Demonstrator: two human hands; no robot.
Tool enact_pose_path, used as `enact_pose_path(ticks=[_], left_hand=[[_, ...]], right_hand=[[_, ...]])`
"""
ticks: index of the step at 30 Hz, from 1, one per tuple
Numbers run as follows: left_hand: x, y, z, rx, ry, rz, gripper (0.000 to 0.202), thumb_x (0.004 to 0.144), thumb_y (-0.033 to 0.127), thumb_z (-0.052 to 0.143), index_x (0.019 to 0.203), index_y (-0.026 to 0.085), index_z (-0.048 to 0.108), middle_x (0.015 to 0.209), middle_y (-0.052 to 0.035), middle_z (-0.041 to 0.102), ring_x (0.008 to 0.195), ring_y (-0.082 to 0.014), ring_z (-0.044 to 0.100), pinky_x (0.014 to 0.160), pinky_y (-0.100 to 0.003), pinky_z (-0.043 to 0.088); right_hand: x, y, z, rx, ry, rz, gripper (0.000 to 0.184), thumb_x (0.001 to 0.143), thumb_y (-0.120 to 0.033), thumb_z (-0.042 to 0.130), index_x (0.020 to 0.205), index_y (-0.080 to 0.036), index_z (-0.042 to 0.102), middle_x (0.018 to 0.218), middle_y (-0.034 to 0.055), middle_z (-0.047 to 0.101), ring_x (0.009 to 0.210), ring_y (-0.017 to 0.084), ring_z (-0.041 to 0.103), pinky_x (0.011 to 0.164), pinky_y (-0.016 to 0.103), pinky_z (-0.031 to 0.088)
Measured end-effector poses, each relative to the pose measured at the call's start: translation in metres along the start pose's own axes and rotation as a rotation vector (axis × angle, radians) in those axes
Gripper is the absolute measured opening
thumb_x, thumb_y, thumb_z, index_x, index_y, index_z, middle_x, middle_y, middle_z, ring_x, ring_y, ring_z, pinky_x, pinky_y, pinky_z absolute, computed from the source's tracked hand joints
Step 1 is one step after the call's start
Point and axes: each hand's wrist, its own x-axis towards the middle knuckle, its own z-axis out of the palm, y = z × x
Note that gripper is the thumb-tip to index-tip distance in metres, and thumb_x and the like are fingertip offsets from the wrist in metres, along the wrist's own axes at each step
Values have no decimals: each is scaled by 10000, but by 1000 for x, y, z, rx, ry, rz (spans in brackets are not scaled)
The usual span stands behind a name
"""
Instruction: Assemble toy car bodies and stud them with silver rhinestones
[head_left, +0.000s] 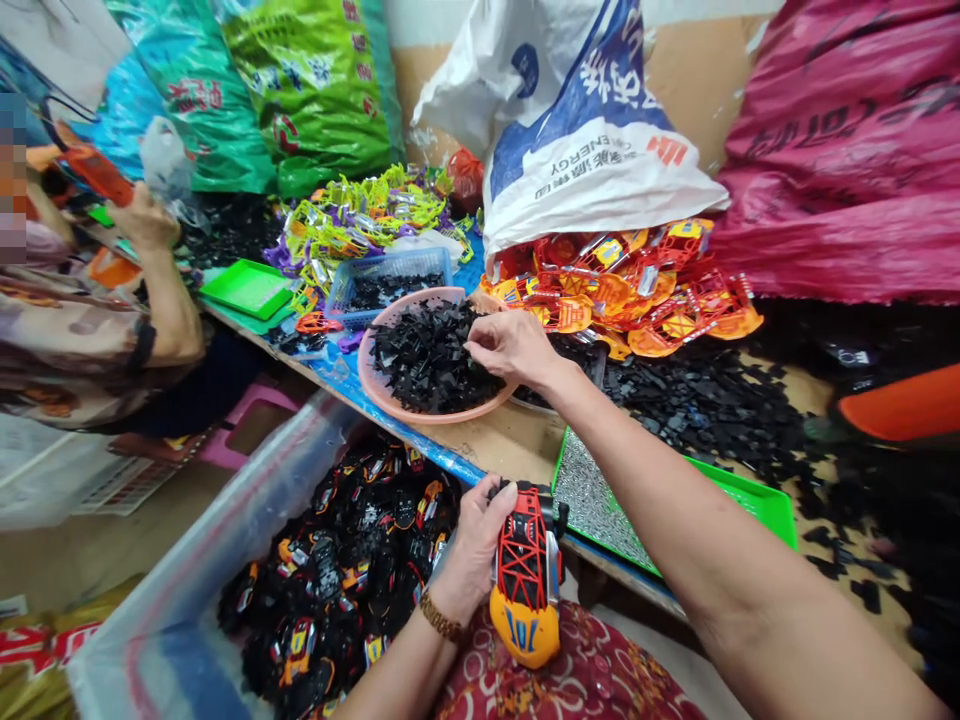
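Observation:
My left hand (480, 530) is wrapped round a toy car (526, 570) with a red lattice frame, black parts and an orange-yellow front, held over my lap. My right hand (514, 345) reaches over the right side of a pink bowl (365, 370). Its thumb and fingers are pinched together just above small black plastic pieces (431, 355) heaped in that bowl. Whatever may be between those fingertips is too small to make out.
Below the table edge, a plastic-lined bin (225, 530) holds several black toy cars. A green tray (750, 490) with small metal bits lies under my right forearm. Orange car bodies (600, 290) spill from a white sack (600, 170). Another person's hand (146, 220) grips an orange tool at left.

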Motion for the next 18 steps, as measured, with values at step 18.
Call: enact_pose_path(ticks=[18], left_hand=[[-6,0,2,6,-25,-28,447,716,465,904,776,157,584,652,51,569,519,-59,498,524,-179,453]], right_hand=[[3,4,6,-270,-175,35,221,841,-198,627,972,-157,800,1047,161,770,1095,328,637,850,417,501]])
